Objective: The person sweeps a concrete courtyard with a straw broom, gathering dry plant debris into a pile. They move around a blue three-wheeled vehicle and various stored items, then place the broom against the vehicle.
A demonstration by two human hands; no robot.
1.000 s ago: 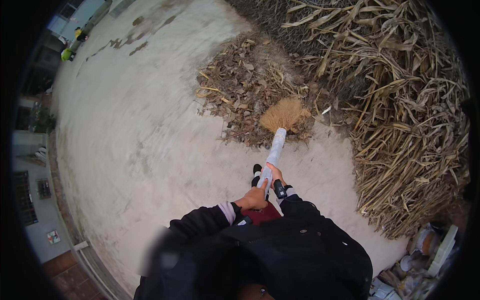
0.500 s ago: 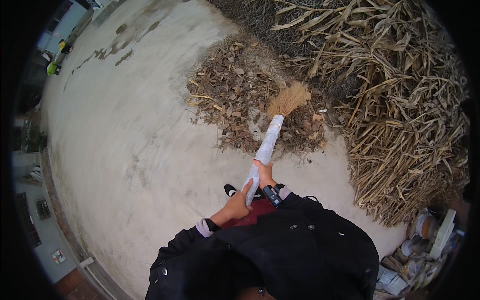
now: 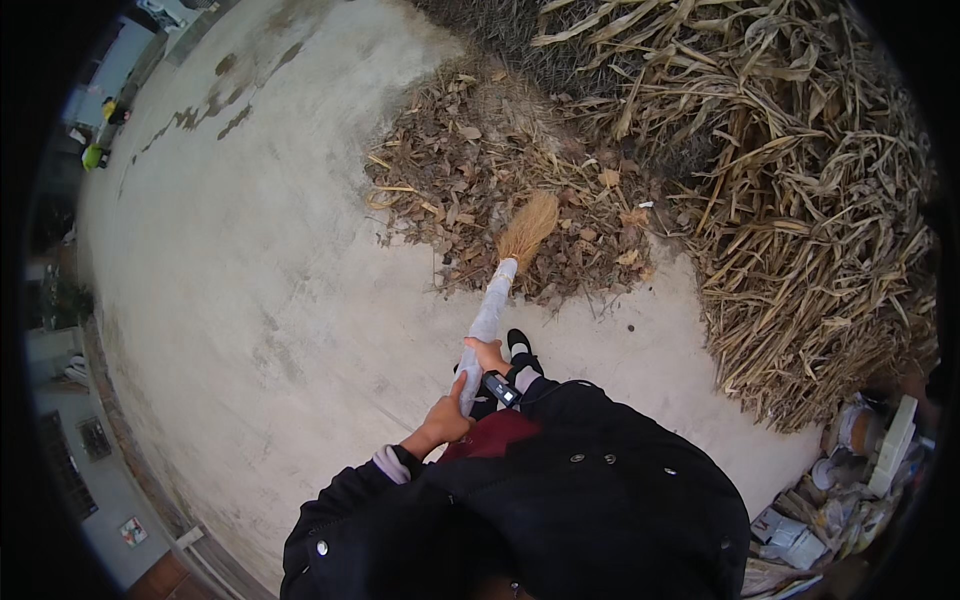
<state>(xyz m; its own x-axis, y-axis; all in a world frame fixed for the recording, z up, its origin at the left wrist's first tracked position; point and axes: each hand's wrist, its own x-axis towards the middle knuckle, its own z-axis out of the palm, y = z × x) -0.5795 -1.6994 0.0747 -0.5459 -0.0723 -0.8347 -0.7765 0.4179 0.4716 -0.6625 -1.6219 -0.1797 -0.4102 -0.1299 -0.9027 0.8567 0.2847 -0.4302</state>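
Both my hands grip a broom with a white-wrapped handle (image 3: 490,308) and tan straw bristles (image 3: 530,226). My left hand (image 3: 443,419) is closed round the lower end of the handle, its index finger lying along it. Higher up, my right hand (image 3: 488,356) wraps the handle, with a small dark device strapped at that wrist. The bristles are over the near part of a heap of dry brown leaves (image 3: 470,190) on the concrete; whether they touch the leaves I cannot tell.
Dry corn stalks (image 3: 800,230) are piled along the right. Bags and discarded packaging (image 3: 840,500) lie at the lower right. Pale concrete (image 3: 230,270) spreads to the left, with dark wet stains (image 3: 215,100) far off. Two distant people (image 3: 95,156) are at the upper left.
The broom and both hands have swung left and nearer to me, and the bristles have moved from the heap's right side toward its near middle. A dark shoe now shows right of the handle.
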